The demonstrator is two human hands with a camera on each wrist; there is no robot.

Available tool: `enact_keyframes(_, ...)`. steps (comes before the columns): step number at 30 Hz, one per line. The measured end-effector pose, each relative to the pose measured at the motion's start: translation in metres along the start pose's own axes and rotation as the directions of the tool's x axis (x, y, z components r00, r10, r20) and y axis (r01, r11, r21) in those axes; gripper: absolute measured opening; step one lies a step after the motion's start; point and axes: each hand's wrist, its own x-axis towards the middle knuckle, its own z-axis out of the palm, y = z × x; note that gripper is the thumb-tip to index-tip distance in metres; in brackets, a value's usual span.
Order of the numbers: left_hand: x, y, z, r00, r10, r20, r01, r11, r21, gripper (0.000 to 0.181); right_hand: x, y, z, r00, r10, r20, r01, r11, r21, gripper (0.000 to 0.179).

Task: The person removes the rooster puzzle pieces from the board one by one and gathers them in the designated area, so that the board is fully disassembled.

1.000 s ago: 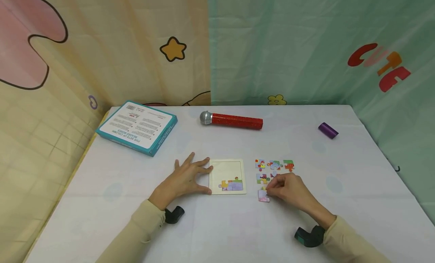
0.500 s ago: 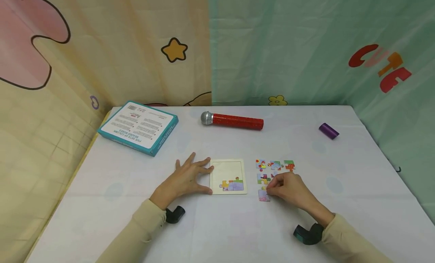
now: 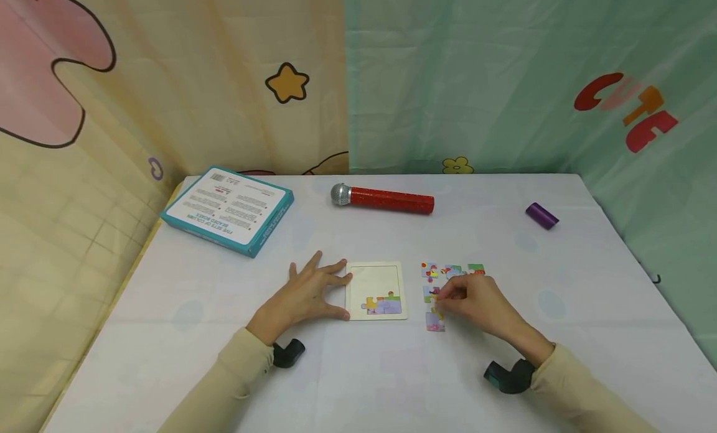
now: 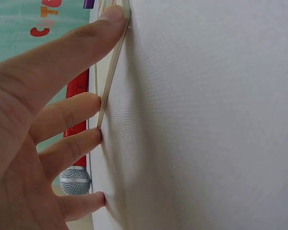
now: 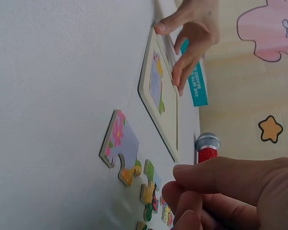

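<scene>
A cream puzzle tray (image 3: 372, 279) lies flat, with a few joined pieces (image 3: 383, 305) in its lower right corner. My left hand (image 3: 299, 296) is spread beside it; thumb and fingertips touch its left edge. My right hand (image 3: 476, 305) is poised over loose puzzle pieces, fingers loosely bent and thumb near the index finger. The right wrist view shows nothing between them. Closest below is a lilac piece with pink flowers (image 5: 122, 136). Another piece (image 3: 430, 293) lies just above it, and a top row begins with a piece (image 3: 429, 270). The right hand hides other pieces.
At the back left lies a teal box (image 3: 226, 209) with printed text. A red toy microphone (image 3: 386, 200) lies behind the tray, and a purple cylinder (image 3: 541, 216) at the back right. Printed curtains (image 3: 448, 78) stand behind the white table (image 3: 358, 371).
My right hand has shifted slightly up and away from the flowered piece, covering more of the loose pieces to its right. The left hand and tray stay put.
</scene>
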Motion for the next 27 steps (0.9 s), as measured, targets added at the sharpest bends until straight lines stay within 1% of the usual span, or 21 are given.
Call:
enact_keyframes(4, 0.000, -0.001, 0.001, 1.000, -0.005, 0.001, 0.005, 1.000, -0.001, 0.077, 0.008, -0.007, 0.012, 1.000, -0.024, 0.003, 0.024, 1.000, 0.019, 0.006)
enact_keyframes(6, -0.001, -0.001, 0.001, 1.000, -0.008, 0.002, 0.008, 1.000, -0.004, 0.077, 0.013, -0.013, 0.021, 0.999, -0.039, -0.001, 0.039, 0.999, 0.002, 0.008)
enact_keyframes(10, -0.001, 0.000, 0.001, 1.000, -0.013, 0.006, 0.013, 1.000, -0.009, 0.078, 0.022, -0.024, 0.039, 0.993, -0.120, 0.012, 0.121, 0.992, -0.025, 0.016)
enact_keyframes(14, -0.001, 0.000, 0.001, 1.000, -0.012, 0.011, 0.012, 1.000, -0.008, 0.078, 0.031, -0.034, 0.052, 0.977, -0.209, 0.047, 0.211, 0.977, -0.038, 0.020)
enact_keyframes(17, 0.000, 0.000, 0.001, 1.000, -0.006, 0.008, 0.006, 1.000, -0.004, 0.078, 0.035, -0.041, 0.060, 0.967, -0.245, 0.066, 0.249, 0.966, -0.066, 0.022)
enact_keyframes(23, 0.000, -0.001, 0.001, 1.000, 0.002, 0.006, -0.002, 1.000, -0.006, 0.078, 0.038, -0.050, 0.066, 0.962, -0.261, 0.078, 0.269, 0.955, -0.125, 0.021)
enact_keyframes(27, 0.000, -0.002, 0.000, 1.000, 0.004, 0.006, -0.004, 1.000, -0.006, 0.078, 0.037, -0.053, 0.067, 0.969, -0.239, 0.070, 0.247, 0.960, -0.136, 0.019)
